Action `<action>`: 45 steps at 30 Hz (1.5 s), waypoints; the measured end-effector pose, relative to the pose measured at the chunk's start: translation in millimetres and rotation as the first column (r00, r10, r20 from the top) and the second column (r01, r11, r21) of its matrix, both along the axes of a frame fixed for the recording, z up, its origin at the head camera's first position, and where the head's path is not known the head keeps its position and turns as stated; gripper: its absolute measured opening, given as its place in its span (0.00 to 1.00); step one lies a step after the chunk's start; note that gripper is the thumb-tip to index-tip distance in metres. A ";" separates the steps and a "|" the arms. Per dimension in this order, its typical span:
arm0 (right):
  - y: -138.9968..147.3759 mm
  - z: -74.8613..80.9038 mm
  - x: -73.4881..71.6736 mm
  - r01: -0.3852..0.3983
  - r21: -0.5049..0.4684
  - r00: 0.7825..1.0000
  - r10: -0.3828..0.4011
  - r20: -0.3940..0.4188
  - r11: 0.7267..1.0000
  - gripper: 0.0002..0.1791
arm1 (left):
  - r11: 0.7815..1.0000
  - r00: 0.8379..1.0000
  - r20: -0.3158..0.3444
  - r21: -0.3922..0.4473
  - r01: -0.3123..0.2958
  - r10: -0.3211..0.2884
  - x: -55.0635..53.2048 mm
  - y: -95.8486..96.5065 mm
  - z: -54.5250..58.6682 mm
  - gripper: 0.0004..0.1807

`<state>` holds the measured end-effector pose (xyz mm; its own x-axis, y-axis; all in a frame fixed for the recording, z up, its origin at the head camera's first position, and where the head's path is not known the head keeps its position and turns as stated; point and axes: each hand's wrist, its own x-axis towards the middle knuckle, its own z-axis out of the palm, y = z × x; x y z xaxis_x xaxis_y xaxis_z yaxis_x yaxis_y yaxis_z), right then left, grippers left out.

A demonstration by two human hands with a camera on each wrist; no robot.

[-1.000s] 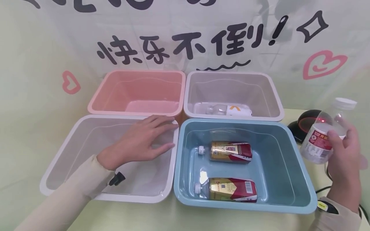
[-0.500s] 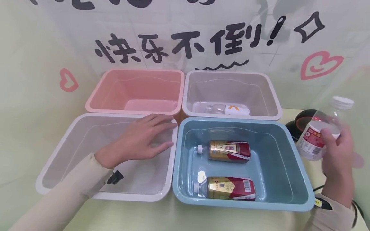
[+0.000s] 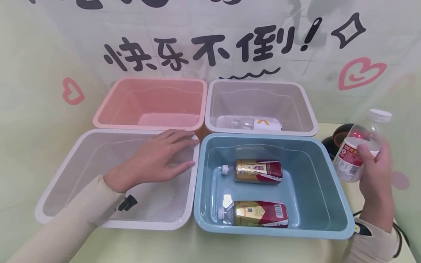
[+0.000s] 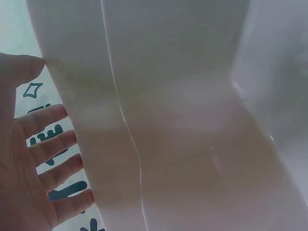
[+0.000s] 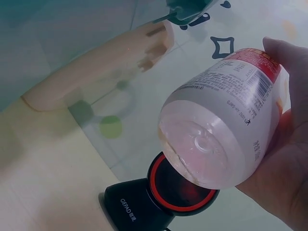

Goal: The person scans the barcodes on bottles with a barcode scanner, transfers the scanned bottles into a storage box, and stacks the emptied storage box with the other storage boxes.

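Observation:
My right hand [image 3: 378,175] grips a clear plastic bottle [image 3: 350,157] with a white cap and a red-and-white label, held tilted in the air to the right of the blue bin [image 3: 273,232]. In the right wrist view the base of the bottle [image 5: 192,139] overlaps a black barcode scanner [image 5: 134,204] with a red ring. My left hand [image 3: 154,157] rests at the right rim of the pale grey bin [image 3: 141,223], fingers spread and holding nothing. In the left wrist view, the fingertips [image 4: 70,137] lie along that rim.
Two bottles with gold-and-red labels, a far one [image 3: 259,171] and a near one [image 3: 261,214], lie in the blue bin. Behind stand a pink bin [image 3: 148,128] and a greyish bin [image 3: 263,133] holding a white-labelled bottle [image 3: 267,125]. Black cables [image 3: 399,233] run along the right edge.
The bottle has moved slightly left and turned a little in my right hand's grip, near the scanner. My left hand keeps its place on the rim. The head view has shifted slightly.

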<state>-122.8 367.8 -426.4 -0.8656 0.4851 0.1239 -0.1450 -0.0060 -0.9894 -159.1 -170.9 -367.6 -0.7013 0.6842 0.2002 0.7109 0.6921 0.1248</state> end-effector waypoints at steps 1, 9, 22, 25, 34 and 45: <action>0.0 -0.4 0.4 -0.003 -0.009 1.000 0.003 -0.018 1.000 0.25 | 1.000 1.000 -0.003 -0.004 -0.001 0.001 -0.1 0.3 0.0 0.32; 4.0 -7.9 1.4 -0.175 -0.049 0.968 0.163 -0.191 0.983 0.23 | 1.000 1.000 0.006 -0.010 -0.002 0.002 1.4 0.7 -1.2 0.32; 1.8 -8.3 -0.6 -0.261 -0.109 0.943 0.230 -0.241 0.959 0.25 | 1.000 1.000 0.011 0.006 -0.014 0.014 4.1 -3.6 -0.5 0.32; 1.5 -6.7 -0.2 -0.225 -0.106 0.959 0.200 -0.203 0.969 0.25 | 1.000 1.000 0.015 0.001 -0.021 0.021 3.8 -3.7 0.3 0.32; 1.0 -1.2 0.3 -0.111 -0.039 0.980 0.103 -0.168 0.993 0.27 | 1.000 1.000 0.004 -0.006 -0.015 0.015 0.9 -1.7 2.6 0.32; 1.1 1.7 3.5 -0.026 -0.002 0.997 0.026 -0.067 1.000 0.25 | 1.000 1.000 0.008 -0.003 -0.006 0.006 0.3 -0.4 3.9 0.32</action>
